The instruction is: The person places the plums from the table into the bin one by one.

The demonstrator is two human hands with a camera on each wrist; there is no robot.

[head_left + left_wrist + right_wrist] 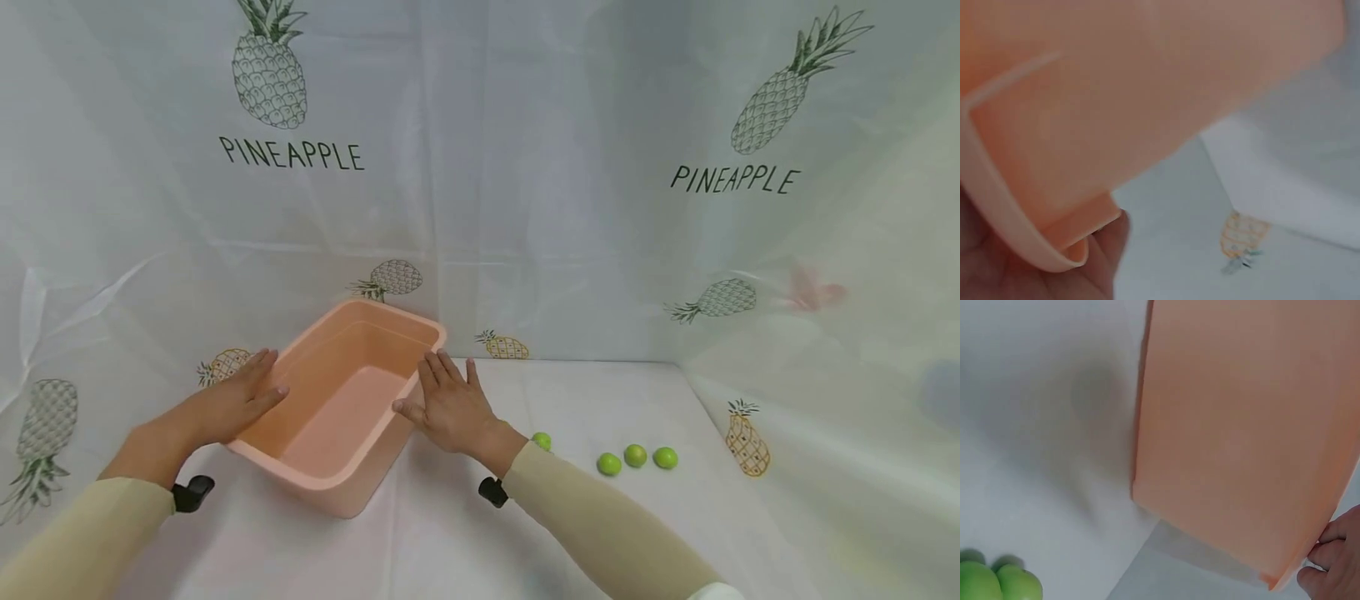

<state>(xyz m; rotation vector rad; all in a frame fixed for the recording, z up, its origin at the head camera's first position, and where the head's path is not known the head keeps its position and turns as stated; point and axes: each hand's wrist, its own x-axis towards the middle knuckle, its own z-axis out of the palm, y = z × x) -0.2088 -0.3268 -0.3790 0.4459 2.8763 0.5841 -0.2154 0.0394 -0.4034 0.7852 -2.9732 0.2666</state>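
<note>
Peach bin (pixel 378 468): on the left half of the white bench (pixel 585 542), mouth up, long side running near-left to far-right. Its inner floor shows. Can't tell if the base sits fully flat on the bench.

Hands are well apart, one on each long side, bin between them. Left hand (pixel 242 402) lies along the left rim, fingers straight and side by side, thumb reaching over the opening. Right hand (pixel 453 410) rests on the right rim toward its far end, fingers straight and slightly spread, thumb at the rim edge. Neither wraps the bin; both read as flat contact. Left wrist view is dim and soft but shows rim against that hand; right wrist view has fingers at the rim too.

Black bands (pixel 492 492) on both wrists, beige sleeves (pixel 615 525) behind them.

Right of the bin, on the bench: four small green fruits. One (pixel 542 441) sits by itself just past the right forearm, partly covered by it. Other three (pixel 635 455) make a loose row farther right, near each other. Two show at the lower left of the right wrist view.

Behind and to both sides: white sheet (pixel 510 200) hung as a backdrop, dark pineapple prints (pixel 270 79) with "PINEAPPLE" lettering (pixel 292 154) up high, smaller orange-yellow pineapples (pixel 747 442) lower down. Blurred red patch (pixel 815 292) on the right side.
</note>
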